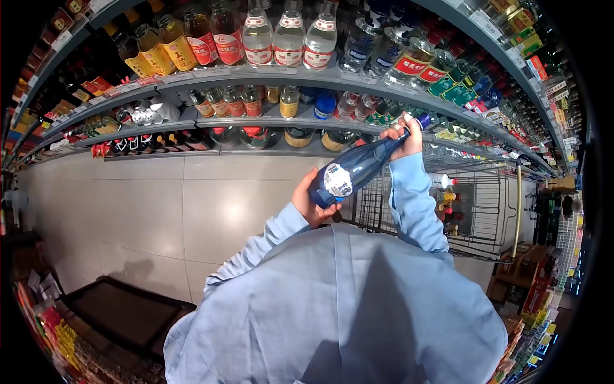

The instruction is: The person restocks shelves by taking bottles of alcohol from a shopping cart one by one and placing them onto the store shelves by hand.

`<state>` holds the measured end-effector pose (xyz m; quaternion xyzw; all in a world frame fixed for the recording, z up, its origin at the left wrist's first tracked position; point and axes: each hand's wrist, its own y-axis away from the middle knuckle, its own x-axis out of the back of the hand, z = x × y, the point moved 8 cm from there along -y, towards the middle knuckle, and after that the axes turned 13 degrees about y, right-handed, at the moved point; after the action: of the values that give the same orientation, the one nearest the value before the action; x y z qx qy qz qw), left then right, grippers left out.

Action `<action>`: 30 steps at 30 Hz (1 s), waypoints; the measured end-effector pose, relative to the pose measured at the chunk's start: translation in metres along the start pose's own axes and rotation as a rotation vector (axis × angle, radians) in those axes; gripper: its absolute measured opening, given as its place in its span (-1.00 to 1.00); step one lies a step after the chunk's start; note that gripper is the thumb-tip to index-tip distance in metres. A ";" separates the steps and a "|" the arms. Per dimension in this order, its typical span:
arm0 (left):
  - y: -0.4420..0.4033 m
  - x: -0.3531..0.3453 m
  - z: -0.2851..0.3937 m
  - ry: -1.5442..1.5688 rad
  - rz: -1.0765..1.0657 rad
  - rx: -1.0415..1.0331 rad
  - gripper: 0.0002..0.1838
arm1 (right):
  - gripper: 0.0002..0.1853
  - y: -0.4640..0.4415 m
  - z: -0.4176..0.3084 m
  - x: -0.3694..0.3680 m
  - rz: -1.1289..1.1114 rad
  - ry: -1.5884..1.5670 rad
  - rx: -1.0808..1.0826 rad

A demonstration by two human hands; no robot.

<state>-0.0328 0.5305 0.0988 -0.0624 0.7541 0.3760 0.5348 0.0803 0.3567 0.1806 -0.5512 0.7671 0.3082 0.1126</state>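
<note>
A blue glass bottle (368, 163) with a white label is held tilted in front of my body, its neck up to the right and its base down to the left. My left hand (310, 197) is closed around the base. My right hand (406, 136) grips the neck just below the purple-blue cap. Behind the bottle, the lower shelf (281, 121) carries small bottles and wide jars. Clear bottles with red and white labels (289, 35) stand on the shelf above.
A wire shopping cart (486, 221) with several bottles inside stands to the right, behind my right forearm. Tiled floor (217, 198) lies below the shelves. A dark, flat-topped stand (125, 313) is at the lower left. More stocked shelves curve along both sides.
</note>
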 end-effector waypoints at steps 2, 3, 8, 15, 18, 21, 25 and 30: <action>0.010 -0.005 0.010 -0.016 0.023 -0.054 -0.46 | -0.79 -0.014 0.012 -0.002 -0.012 -0.023 -0.041; 0.012 -0.004 0.017 -0.024 0.027 -0.062 -0.46 | -0.79 -0.017 0.016 -0.010 -0.035 -0.042 -0.056; 0.021 0.005 0.042 0.012 0.025 -0.088 -0.48 | -0.75 -0.022 0.033 -0.038 -0.202 -0.067 -0.095; 0.002 0.001 0.054 0.056 -0.018 -0.119 -0.47 | -0.77 -0.015 0.011 -0.064 -0.203 0.044 0.004; -0.012 0.005 0.058 0.072 0.006 -0.093 -0.49 | -0.79 -0.028 0.010 -0.059 -0.200 0.065 0.000; -0.027 0.009 0.060 0.075 0.010 -0.084 -0.47 | -0.84 -0.044 0.015 -0.047 -0.221 0.056 -0.015; -0.052 0.016 0.065 0.072 0.117 -0.158 -0.47 | -0.87 -0.069 0.020 -0.027 -0.182 -0.003 -0.082; -0.075 0.006 0.069 0.068 0.144 -0.126 -0.49 | -0.89 -0.097 0.019 -0.001 -0.236 -0.036 -0.120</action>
<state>0.0546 0.5225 0.0462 -0.0543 0.7493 0.4580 0.4753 0.1666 0.3489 0.1321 -0.6376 0.6750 0.3482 0.1286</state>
